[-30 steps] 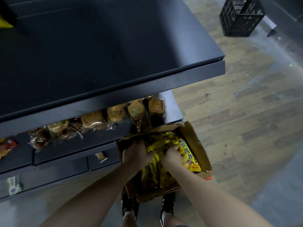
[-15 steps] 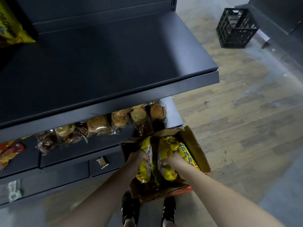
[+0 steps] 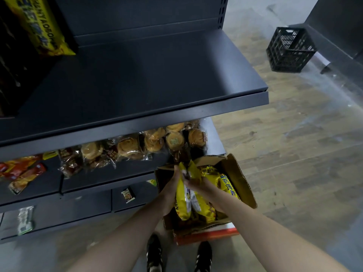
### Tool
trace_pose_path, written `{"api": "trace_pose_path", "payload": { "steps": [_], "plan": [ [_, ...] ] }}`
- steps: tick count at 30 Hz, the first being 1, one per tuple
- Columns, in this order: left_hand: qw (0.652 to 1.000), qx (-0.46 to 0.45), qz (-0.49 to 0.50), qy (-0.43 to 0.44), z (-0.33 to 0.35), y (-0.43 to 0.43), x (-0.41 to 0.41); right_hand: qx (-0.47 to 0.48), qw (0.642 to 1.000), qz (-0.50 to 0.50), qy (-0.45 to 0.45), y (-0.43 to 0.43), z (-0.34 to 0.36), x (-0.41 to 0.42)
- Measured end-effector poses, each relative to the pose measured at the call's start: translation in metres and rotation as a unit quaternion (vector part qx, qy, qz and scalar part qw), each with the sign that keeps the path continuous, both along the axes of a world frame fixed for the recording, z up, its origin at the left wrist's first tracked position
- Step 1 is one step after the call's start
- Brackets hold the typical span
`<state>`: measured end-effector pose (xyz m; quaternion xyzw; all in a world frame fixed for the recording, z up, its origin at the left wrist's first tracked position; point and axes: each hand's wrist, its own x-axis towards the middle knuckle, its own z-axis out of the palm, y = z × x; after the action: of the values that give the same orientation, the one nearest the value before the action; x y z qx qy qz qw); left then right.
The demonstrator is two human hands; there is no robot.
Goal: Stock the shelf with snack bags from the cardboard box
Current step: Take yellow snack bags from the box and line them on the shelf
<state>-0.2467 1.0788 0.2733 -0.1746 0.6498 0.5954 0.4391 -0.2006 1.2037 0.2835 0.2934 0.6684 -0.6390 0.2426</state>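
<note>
snack bags (image 3: 185, 195), yellow and bunched upright, sit between both hands over the left part of the cardboard box (image 3: 242, 185); left hand (image 3: 170, 190) presses along their left side, fingers stretched upward, its grip wide; right hand (image 3: 199, 185) curls over their right side, its grip holding the bunch; more yellow bags (image 3: 223, 182) lie inside the box, just beside the shelving; upper shelf (image 3: 147, 81) carries one matching bag (image 3: 42, 26) at its far left; wrapped pastries (image 3: 129, 148) line the lower shelf (image 3: 110, 173); black crate (image 3: 290, 50) stands well apart on the wooden floor (image 3: 294, 154); two shoes (image 3: 154, 252) show below the forearms.
</note>
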Motion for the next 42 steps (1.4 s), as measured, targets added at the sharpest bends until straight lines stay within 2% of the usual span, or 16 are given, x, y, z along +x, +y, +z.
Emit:
{"api": "trace_pose_path", "payload": {
  "steps": [5,8,11,15,18,25,30,33,36,42],
  "plan": [
    [0.999,-0.027,0.026,0.013,0.03,-0.002,-0.001,0.035,0.998,0.051,0.033,-0.012,-0.015,0.006],
    [0.999,-0.021,0.006,0.036,0.033,-0.013,0.001,0.001,0.997,0.015,0.079,-0.02,0.006,0.01],
    [0.998,0.023,0.019,0.047,0.051,-0.026,0.0,-0.026,0.994,-0.007,0.101,-0.017,0.019,0.013],
    [0.989,0.086,0.025,0.116,0.068,-0.046,0.001,-0.051,0.991,0.027,0.118,-0.015,0.042,0.01],
    [0.983,0.115,0.059,0.134,0.078,-0.06,-0.001,-0.068,0.988,0.029,0.138,-0.018,0.062,0.004],
    [0.967,0.11,0.131,0.191,0.099,-0.092,0.006,-0.021,0.969,0.047,0.24,-0.035,0.11,-0.008],
    [0.95,0.104,0.115,0.272,0.122,-0.11,0.015,0.013,0.956,0.077,0.283,-0.057,0.149,-0.012],
    [0.933,0.077,0.123,0.33,0.142,-0.117,0.013,0.02,0.948,0.078,0.307,-0.07,0.162,-0.015],
    [0.909,0.054,0.179,0.373,0.165,-0.122,0.009,-0.006,0.945,0.055,0.323,-0.084,0.174,-0.022],
    [0.835,0.011,0.312,0.453,0.204,-0.131,-0.001,-0.068,0.937,0.012,0.343,-0.112,0.21,-0.046]
  ]
}}
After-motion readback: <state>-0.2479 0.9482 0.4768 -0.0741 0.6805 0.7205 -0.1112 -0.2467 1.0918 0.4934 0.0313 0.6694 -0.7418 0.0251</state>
